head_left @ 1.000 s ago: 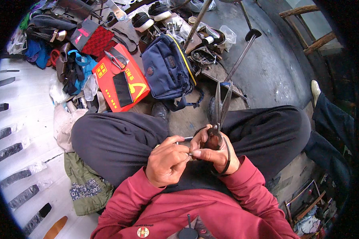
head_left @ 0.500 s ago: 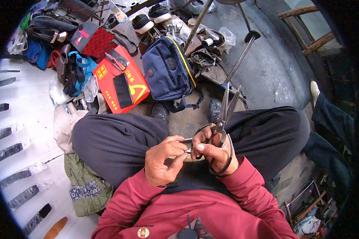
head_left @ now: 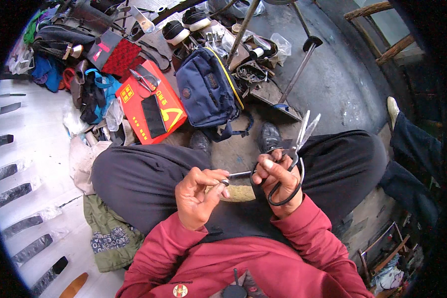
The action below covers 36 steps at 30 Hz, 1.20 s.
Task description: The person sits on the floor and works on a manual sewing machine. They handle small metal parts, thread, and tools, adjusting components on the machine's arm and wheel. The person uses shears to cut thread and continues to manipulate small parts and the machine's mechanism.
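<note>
My right hand [head_left: 281,186] grips a pair of scissors [head_left: 298,144] by the black looped handles, blades parted and pointing up and away. My left hand [head_left: 197,194] is closed in a pinch, with a small dark, shiny round piece [head_left: 225,182] at its fingertips. A thin metal rod [head_left: 240,174] spans the space between the two hands; which hand bears it I cannot tell. Below the hands, a curved tan piece [head_left: 239,194] shows between my thighs.
Beyond my feet stand a navy bag [head_left: 203,92] and a red box [head_left: 139,114] carrying a phone [head_left: 154,115] and small snips [head_left: 145,78]. Metal legs [head_left: 300,72] rise at the far right. Dark strips lie on a white sheet [head_left: 49,164] at left. Another person's legs [head_left: 412,149] show at right.
My hands have moved apart, the right one shifting right with the scissors and the left slightly left. More of the rod and the tan piece shows between them.
</note>
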Each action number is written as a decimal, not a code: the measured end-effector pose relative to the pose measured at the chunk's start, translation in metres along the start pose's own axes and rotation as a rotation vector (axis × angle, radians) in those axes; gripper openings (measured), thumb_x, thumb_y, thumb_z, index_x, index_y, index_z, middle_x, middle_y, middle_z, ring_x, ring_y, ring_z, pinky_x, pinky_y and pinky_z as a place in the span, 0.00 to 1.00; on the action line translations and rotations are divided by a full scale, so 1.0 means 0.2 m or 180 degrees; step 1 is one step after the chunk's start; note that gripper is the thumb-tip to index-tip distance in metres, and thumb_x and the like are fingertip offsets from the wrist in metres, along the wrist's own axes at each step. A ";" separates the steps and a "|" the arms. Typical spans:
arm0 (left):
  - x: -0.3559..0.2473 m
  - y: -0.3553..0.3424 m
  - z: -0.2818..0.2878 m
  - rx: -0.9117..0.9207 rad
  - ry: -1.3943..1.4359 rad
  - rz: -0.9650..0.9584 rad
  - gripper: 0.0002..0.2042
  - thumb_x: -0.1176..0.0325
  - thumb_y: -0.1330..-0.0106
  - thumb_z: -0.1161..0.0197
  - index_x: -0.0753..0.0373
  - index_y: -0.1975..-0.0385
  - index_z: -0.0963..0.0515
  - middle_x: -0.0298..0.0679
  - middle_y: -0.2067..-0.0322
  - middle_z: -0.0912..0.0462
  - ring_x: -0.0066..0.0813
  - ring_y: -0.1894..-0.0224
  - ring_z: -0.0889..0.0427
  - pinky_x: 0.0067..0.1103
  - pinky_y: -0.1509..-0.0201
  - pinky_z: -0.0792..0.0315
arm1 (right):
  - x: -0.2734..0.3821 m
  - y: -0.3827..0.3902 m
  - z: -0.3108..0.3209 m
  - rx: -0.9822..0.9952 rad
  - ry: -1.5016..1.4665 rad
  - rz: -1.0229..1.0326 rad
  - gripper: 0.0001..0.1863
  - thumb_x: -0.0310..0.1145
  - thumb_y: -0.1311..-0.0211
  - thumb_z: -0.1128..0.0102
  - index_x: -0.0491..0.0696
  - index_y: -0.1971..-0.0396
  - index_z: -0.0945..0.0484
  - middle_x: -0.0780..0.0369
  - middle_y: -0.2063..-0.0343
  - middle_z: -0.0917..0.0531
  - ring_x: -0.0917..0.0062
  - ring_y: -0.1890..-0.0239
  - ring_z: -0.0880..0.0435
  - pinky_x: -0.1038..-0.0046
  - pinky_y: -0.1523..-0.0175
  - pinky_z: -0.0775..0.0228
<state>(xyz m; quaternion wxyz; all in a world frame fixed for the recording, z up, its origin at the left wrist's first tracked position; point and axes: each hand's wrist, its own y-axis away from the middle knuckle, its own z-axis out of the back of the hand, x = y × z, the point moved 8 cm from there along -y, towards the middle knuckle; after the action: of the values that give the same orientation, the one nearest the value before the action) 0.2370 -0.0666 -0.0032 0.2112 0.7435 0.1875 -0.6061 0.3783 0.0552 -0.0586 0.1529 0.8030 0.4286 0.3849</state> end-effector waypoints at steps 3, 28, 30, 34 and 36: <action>0.02 0.00 0.03 -0.0249 0.0330 0.0301 0.07 0.84 0.31 0.43 0.63 0.63 0.31 0.46 0.66 0.17 0.27 0.69 0.16 0.47 0.36 0.26 | 0.03 0.00 0.05 -0.0335 -0.0223 0.0167 0.18 0.24 0.40 0.33 0.51 0.59 0.35 0.62 0.73 0.26 0.73 0.74 0.24 0.68 0.65 0.28; -0.05 -0.06 0.10 -0.0232 0.0646 0.0116 0.08 0.83 0.31 0.43 0.60 0.62 0.30 0.44 0.67 0.17 0.28 0.71 0.18 0.51 0.37 0.26 | 0.26 0.23 -0.22 0.1582 0.4838 0.0910 0.32 0.55 0.56 0.16 0.41 0.67 0.18 0.55 0.78 0.21 0.61 0.78 0.20 0.67 0.72 0.30; -0.06 -0.07 0.10 -0.0138 0.0753 0.0013 0.08 0.83 0.32 0.43 0.60 0.62 0.30 0.43 0.67 0.17 0.28 0.71 0.18 0.52 0.37 0.26 | 0.26 0.24 -0.22 0.1674 0.4937 0.0989 0.33 0.57 0.56 0.16 0.41 0.67 0.18 0.55 0.78 0.20 0.61 0.78 0.19 0.66 0.73 0.29; -0.07 -0.07 0.11 -0.0077 0.0799 -0.0051 0.09 0.83 0.33 0.43 0.59 0.62 0.30 0.43 0.67 0.17 0.29 0.71 0.18 0.54 0.38 0.27 | 0.25 0.24 -0.23 0.1728 0.5015 0.1223 0.34 0.59 0.57 0.17 0.41 0.67 0.18 0.55 0.79 0.20 0.60 0.77 0.17 0.66 0.73 0.28; -0.07 -0.07 0.11 -0.0045 0.0786 -0.0038 0.09 0.83 0.32 0.43 0.59 0.62 0.30 0.43 0.67 0.17 0.29 0.71 0.18 0.54 0.38 0.27 | 0.24 0.24 -0.23 0.1722 0.4967 0.1194 0.34 0.59 0.57 0.17 0.41 0.68 0.17 0.55 0.80 0.20 0.60 0.78 0.17 0.66 0.73 0.28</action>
<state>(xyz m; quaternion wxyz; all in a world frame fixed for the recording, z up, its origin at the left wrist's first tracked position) 0.2090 -0.0678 0.0049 0.1881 0.8098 0.2208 -0.5099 0.3874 0.0624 0.0228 -0.4505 0.3739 0.3483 0.7320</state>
